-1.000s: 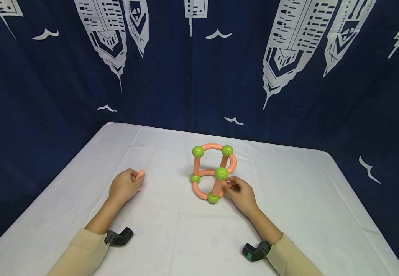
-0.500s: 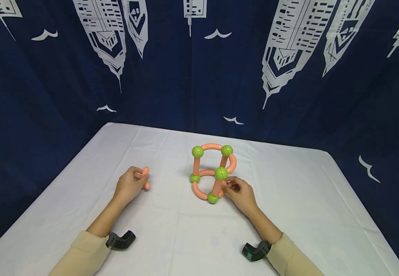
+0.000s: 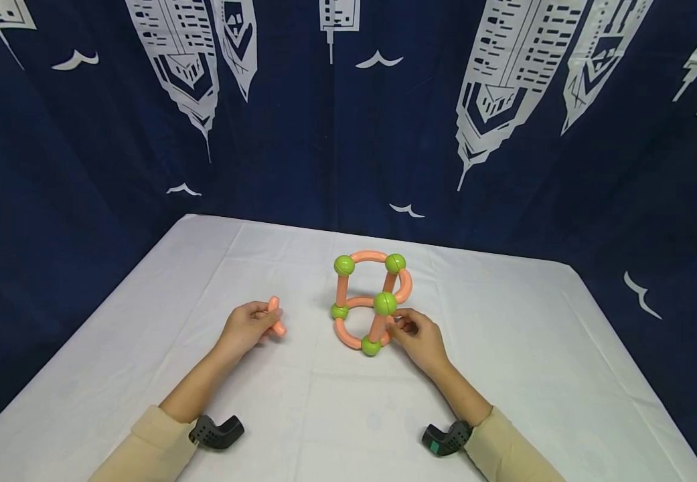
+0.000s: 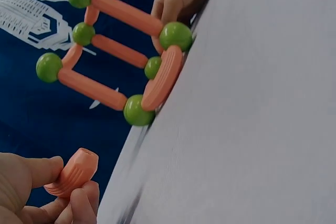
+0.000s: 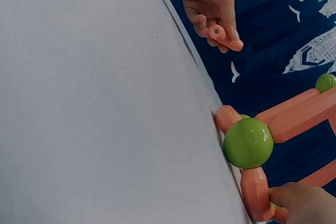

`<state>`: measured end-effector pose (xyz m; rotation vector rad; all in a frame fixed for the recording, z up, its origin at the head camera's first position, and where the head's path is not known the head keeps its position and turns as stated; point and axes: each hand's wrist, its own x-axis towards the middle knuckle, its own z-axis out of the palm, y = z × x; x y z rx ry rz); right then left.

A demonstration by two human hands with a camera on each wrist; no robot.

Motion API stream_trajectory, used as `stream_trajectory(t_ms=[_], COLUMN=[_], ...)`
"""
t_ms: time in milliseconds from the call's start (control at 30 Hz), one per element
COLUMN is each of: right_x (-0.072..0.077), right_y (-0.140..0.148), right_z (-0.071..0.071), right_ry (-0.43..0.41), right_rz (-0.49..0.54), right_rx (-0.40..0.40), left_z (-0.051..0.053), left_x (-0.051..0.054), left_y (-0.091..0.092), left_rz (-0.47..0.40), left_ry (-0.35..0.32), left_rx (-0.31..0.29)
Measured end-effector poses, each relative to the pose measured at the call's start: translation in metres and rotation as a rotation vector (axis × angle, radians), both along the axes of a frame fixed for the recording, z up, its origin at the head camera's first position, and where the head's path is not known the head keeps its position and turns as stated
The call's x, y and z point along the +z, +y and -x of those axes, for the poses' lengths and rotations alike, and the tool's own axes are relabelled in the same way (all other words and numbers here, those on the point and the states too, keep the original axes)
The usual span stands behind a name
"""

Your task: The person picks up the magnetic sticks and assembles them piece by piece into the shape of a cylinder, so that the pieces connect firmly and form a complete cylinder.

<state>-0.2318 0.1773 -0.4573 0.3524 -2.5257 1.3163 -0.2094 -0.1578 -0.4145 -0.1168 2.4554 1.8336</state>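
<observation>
A magnetic building frame of green balls and salmon-orange rods (image 3: 378, 328) stands on the white cloth. Its straight rods rise from a lower ring of curved rods; more curved rods join the upper balls, including the nearest upper ball (image 3: 385, 304). My right hand (image 3: 423, 341) pinches a curved lower rod (image 5: 255, 195) at the frame's right side, its fingertips partly hidden. To the frame's left, my left hand (image 3: 244, 331) holds a loose curved magnetic rod (image 4: 79, 171) between thumb and fingers, apart from the frame. One rod end with a dark round spot faces the right wrist view.
White cloth covers the table (image 3: 336, 415). A navy curtain (image 3: 300, 134) with white building and bird prints hangs behind the table's far edge. Black wrist devices (image 3: 218, 432) sit on both forearms, beside the beige sleeves.
My left hand has moved right toward the frame, carrying the curved rod and turning it more into view. The right hand and the frame have stayed in place.
</observation>
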Motion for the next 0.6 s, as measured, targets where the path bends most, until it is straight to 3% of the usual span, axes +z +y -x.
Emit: stream_trajectory(t_ms=[233, 433, 600], right_x=[-0.001, -0.001, 0.0], right_y=[0.0, 0.0, 0.0], right_z=[0.0, 0.0, 0.0], right_ry=[-0.002, -0.008, -0.006], right_rz=[0.002, 0.003, -0.002], right_rx=[-0.003, -0.002, 0.0], left_z=[-0.005, -0.008, -0.007], left_x=[0.004, 0.008, 0.014], left_y=[0.011, 0.021, 0.034], left_rz=[-0.089, -0.173, -0.203], left_ry=[-0.089, -0.115, -0.11], left_rx=[-0.078, -0.161, -0.183])
